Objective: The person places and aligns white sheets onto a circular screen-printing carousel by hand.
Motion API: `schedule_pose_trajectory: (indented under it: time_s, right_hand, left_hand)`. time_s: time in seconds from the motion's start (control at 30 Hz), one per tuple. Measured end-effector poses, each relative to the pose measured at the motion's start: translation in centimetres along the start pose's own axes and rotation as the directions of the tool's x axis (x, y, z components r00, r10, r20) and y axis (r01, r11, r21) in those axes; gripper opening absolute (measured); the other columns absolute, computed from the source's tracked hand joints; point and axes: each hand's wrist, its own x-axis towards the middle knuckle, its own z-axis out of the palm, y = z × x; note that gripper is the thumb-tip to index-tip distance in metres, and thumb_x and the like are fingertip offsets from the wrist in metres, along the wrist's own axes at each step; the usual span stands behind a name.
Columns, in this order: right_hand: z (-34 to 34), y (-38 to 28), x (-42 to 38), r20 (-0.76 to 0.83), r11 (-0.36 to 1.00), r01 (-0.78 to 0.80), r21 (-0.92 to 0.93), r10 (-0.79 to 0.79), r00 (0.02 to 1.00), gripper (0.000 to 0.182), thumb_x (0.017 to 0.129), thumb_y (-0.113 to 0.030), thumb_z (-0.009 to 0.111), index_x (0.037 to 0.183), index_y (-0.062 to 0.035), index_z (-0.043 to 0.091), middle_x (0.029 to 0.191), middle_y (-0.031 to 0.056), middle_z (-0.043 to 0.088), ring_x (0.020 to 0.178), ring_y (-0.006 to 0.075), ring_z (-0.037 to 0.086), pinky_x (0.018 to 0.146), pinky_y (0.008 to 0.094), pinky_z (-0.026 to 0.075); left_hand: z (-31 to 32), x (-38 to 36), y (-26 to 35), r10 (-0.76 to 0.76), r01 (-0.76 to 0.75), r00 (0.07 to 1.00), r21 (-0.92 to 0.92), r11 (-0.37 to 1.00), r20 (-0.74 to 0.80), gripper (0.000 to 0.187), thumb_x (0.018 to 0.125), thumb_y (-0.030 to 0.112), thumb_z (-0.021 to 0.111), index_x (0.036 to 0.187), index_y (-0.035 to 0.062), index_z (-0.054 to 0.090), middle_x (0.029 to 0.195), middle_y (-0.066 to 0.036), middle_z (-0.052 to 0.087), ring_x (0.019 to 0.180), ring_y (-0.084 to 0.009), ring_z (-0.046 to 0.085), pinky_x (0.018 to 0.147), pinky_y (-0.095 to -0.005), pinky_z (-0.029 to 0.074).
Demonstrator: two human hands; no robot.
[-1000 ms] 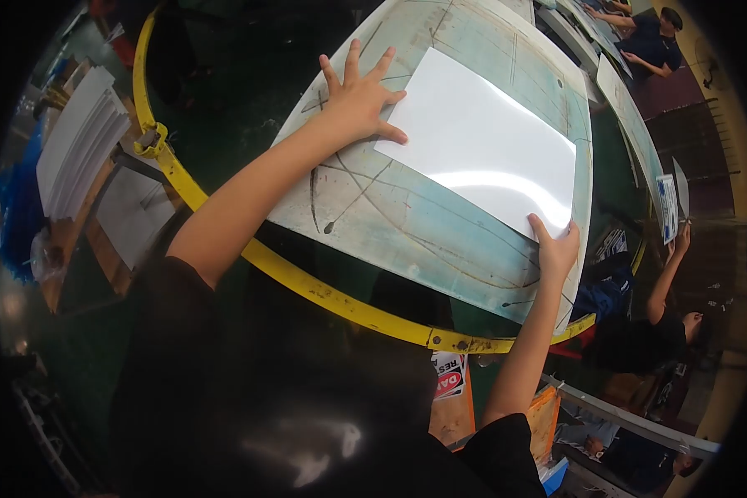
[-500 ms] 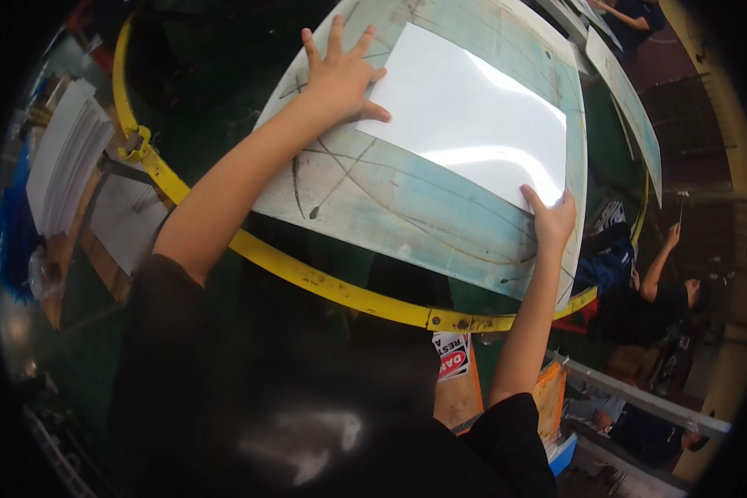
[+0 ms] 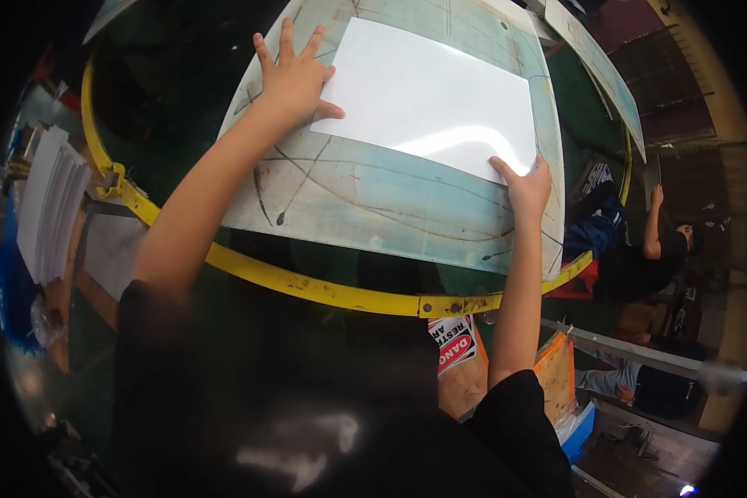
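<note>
A glossy white sheet (image 3: 427,91) lies on a pale blue-green board (image 3: 373,195) marked with dark lines and scuffs. My left hand (image 3: 295,87) is open at the sheet's left end, fingers spread over the board and thumb at the sheet's edge. At the near right corner, my right hand (image 3: 529,189) is closed on the sheet, with the thumb and a finger on either side of the corner. Its other fingers are mostly hidden. Light reflects in a curved band near that corner.
A yellow curved rail (image 3: 324,295) runs around the board's near side. Stacked white sheets (image 3: 51,207) stand at left. Another board (image 3: 598,62) is at upper right. A danger sign (image 3: 455,349) and a blue bin (image 3: 579,433) sit below. A co-worker (image 3: 651,257) is at right.
The view has shifted, so the board, sheet and both hands appear further left and slightly higher. My hands keep about the same places on the sheet.
</note>
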Motion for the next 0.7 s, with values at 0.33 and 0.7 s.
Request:
schedule_pose_trajectory:
  time_s: [0.33,0.7]
  right_hand:
    - [1.2,1.0,-0.6,-0.107,0.944,0.146,-0.297,-0.185,0.977,0.069,0.064,-0.047,0.076,0.115,-0.0048,0.057,0.108,0.0166,0.056,0.103,0.0297,0.054,0.1,0.0472,0.028]
    - [-8.2,9.1,-10.2,-0.011,0.918,0.395,-0.029,-0.395,0.918,0.037,0.091,-0.021,0.051,0.124,-0.0043,0.051,0.127,0.015,0.052,0.122,0.0297,0.046,0.106,0.0423,0.026]
  left_hand:
    - [0.2,0.9,0.3,0.054,-0.054,0.998,0.091,0.994,-0.006,0.054,0.06,0.055,0.075,0.097,0.0168,0.07,0.152,-0.006,0.016,0.138,-0.0422,-0.006,0.099,-0.0717,-0.004]
    - [-0.4,-2.6,3.7,0.148,-0.101,0.928,0.151,0.983,-0.343,0.064,0.065,0.04,0.078,0.12,0.014,0.059,0.152,-0.011,0.011,0.137,-0.0449,-0.002,0.099,-0.072,-0.001]
